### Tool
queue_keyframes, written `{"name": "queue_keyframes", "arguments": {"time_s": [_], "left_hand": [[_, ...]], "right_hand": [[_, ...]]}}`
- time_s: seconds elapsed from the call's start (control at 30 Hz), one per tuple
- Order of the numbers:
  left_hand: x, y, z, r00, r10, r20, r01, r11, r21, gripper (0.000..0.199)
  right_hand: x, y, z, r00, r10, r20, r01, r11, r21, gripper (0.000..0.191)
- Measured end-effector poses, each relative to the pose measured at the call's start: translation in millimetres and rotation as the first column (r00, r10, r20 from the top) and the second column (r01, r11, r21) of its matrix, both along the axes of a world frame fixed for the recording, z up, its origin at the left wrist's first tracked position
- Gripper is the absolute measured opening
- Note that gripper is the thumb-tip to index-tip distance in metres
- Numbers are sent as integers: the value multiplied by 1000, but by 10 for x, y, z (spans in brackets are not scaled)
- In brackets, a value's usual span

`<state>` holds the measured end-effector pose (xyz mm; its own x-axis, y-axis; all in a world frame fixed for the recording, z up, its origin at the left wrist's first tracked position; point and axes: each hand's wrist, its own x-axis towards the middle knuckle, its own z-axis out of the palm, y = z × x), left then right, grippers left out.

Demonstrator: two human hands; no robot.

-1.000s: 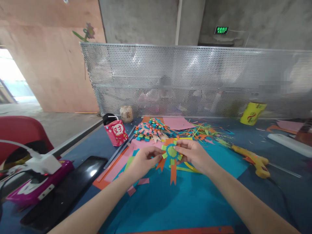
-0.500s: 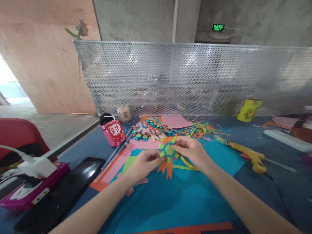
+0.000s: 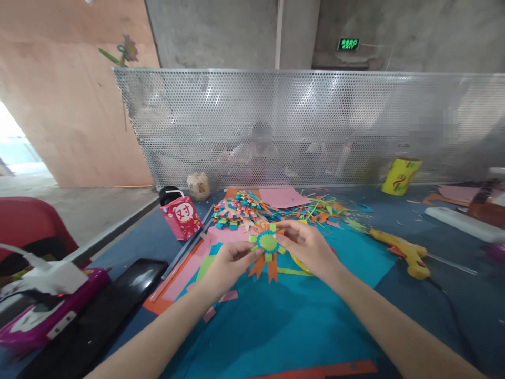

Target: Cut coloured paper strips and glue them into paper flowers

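A paper rosette with a green centre, a blue scalloped ring, green and orange loops and orange ribbon tails is held up over the blue paper sheet. My left hand pinches its lower left edge between thumb and fingers. On the upper right side, my right hand grips it, with the thumb near the green centre. The tails hang down below the rosette. Partly hidden behind my right hand is a yellow curved handle. Beyond my hands lies a heap of similar paper rosettes.
A yellow glue gun lies at the right, its cord trailing forward. Cut paper strips are piled at the back. To the left are a red drink carton, a black phone and a purple power strip. A perforated metal screen bounds the table.
The rosette has turned slightly between my fingers, and its face and tails show at a different angle. Both hands keep hold of it. The whole view has shifted a little.
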<state>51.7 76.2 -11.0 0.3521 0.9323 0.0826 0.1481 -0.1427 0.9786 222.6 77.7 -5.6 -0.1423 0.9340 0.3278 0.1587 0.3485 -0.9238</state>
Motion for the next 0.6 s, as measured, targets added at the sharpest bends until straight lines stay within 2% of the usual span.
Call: {"name": "queue_keyframes", "arguments": {"time_s": [0.1,0.23,0.6], "left_hand": [[-1,-7,13,998,26,61,-24,999,-39,26],[15,-12,32,993,28,116,-15,994,-110,29],[19,12,0,991,60,120,-47,993,-107,28]], "right_hand": [[-6,-10,9,999,34,11,-33,999,-33,26],[-17,-10,-8,998,57,28,-56,998,-17,16],[-32,7,-56,1000,-1,14,1,1000,-31,14]]}}
